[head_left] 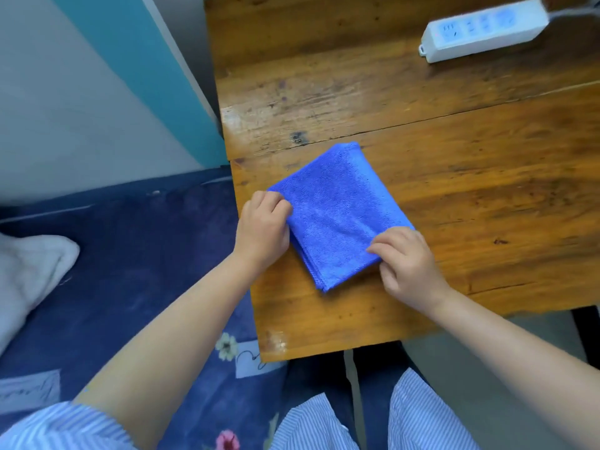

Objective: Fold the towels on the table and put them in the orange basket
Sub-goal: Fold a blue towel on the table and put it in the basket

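Note:
A blue towel (pixel 337 209), folded into a small square of several layers, lies near the left front corner of the wooden table (pixel 470 164). My left hand (pixel 263 228) pinches its left corner. My right hand (pixel 407 261) grips the towel's right front corner, fingers curled over the edge. The orange basket is not in view.
A white power strip (pixel 483 29) lies at the table's far right. Left of the table is a dark blue floral bedcover (pixel 136 271) with a white cloth (pixel 29 274) on it. A teal and white wall rises behind the bed.

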{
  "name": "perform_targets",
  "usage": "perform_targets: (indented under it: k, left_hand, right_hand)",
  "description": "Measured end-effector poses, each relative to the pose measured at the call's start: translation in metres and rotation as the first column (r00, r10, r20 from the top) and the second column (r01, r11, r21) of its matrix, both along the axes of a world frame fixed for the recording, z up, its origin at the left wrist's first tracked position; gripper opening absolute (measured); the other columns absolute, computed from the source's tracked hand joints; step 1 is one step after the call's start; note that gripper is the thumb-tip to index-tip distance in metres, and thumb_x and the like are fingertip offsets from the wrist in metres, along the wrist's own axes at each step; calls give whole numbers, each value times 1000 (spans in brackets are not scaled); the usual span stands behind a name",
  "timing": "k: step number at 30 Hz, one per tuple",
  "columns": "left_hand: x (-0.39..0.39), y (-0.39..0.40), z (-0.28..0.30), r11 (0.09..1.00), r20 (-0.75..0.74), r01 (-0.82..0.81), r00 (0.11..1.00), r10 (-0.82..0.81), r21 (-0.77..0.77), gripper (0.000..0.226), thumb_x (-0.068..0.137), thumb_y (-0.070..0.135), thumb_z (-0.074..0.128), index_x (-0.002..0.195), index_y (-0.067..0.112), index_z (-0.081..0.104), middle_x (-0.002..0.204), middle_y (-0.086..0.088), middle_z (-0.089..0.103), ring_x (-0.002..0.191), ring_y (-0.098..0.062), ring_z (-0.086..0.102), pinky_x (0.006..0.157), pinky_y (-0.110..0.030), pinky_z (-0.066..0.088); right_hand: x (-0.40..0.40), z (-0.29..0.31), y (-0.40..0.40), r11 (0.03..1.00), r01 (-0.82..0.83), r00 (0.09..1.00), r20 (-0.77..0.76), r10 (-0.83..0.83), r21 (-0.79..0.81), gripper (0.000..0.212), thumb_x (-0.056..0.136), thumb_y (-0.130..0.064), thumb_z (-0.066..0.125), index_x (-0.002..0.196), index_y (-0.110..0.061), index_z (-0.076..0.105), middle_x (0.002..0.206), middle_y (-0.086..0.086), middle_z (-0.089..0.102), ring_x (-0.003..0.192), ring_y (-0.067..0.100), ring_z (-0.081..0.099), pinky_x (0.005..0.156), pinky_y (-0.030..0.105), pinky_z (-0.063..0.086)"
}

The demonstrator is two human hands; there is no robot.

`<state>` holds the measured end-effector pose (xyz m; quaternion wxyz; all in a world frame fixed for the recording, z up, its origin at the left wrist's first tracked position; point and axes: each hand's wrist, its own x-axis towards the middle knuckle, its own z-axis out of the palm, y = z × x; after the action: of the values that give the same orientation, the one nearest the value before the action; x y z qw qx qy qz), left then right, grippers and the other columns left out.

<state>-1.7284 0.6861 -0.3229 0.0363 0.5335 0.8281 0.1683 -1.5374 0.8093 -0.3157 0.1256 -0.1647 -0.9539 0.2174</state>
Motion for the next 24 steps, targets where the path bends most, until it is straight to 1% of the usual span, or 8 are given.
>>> perform_targets:
  k: [3, 5, 8, 11, 14, 17, 19, 24]
  left_hand:
    - [40, 8, -4, 981, 88, -184, 980, 178, 63, 42, 61, -2, 38, 90, -10, 67, 89, -25, 68, 82, -43, 66, 71, -47, 56]
    - [63, 21, -6, 963, 159, -268, 951, 266, -14, 54, 62, -3, 38, 110, -17, 57, 112, -33, 60, 104, -50, 58, 88, -56, 45]
    - [78, 35, -11, 908, 271, -371, 869, 413, -195, 57, 75, 2, 50, 128, -16, 42, 136, -32, 41, 128, -48, 36, 106, -56, 28]
    - [83, 36, -20, 875, 146, -339, 901, 407, -346, 67, 66, 24, 77, 119, -10, 56, 127, -27, 54, 119, -41, 51, 94, -53, 44]
    - [82, 34, -29, 860, 60, -333, 922, 384, -386, 62, 63, 31, 75, 110, -7, 63, 118, -24, 62, 110, -37, 60, 82, -51, 51]
    - [79, 36, -31, 855, 32, -338, 924, 380, -393, 56, 71, 33, 52, 110, -6, 64, 118, -22, 63, 109, -35, 61, 82, -51, 51]
    - [78, 36, -32, 857, 39, -321, 929, 367, -404, 60, 74, 34, 37, 110, -5, 64, 119, -22, 63, 110, -34, 61, 83, -50, 51]
    - [79, 35, -32, 865, 34, -324, 931, 364, -383, 58, 73, 34, 41, 109, -5, 65, 118, -22, 63, 109, -34, 61, 82, -51, 51]
  right_hand:
    - [-22, 7, 32, 997, 53, 998, -19, -52, 56, 30, 67, 1, 37, 65, 6, 67, 74, 19, 69, 78, 35, 66, 74, 31, 44]
    - [-45, 8, 48, 993, 35, 999, 6, -36, 116, 25, 67, 6, 43, 66, 7, 68, 80, 21, 70, 83, 44, 66, 79, 45, 50]
    - [-78, 3, 57, 977, -84, 996, 39, 78, 195, 25, 66, 11, 48, 80, 9, 69, 95, 25, 69, 94, 50, 62, 81, 60, 45]
    - [-100, -5, 60, 970, -192, 973, 160, 168, 150, 39, 69, 12, 49, 105, 10, 63, 120, 28, 58, 115, 49, 50, 96, 59, 37]
    - [-126, -4, 79, 993, -64, 948, 305, 91, -98, 44, 83, 4, 46, 126, 1, 51, 134, 18, 50, 129, 33, 41, 108, 38, 26]
    - [-148, 10, 105, 929, 62, 882, 456, 121, -366, 30, 83, 0, 48, 109, -3, 62, 96, 10, 67, 85, 18, 56, 69, 12, 38]
    - [-159, 21, 118, 930, 1, 800, 559, 220, -367, 20, 82, -3, 51, 96, -4, 65, 76, 4, 58, 72, 15, 48, 55, 14, 35]
    - [-180, 25, 131, 927, -294, 586, 723, 367, -232, 5, 87, -12, 50, 87, -15, 54, 87, 2, 51, 85, 19, 43, 76, 32, 32]
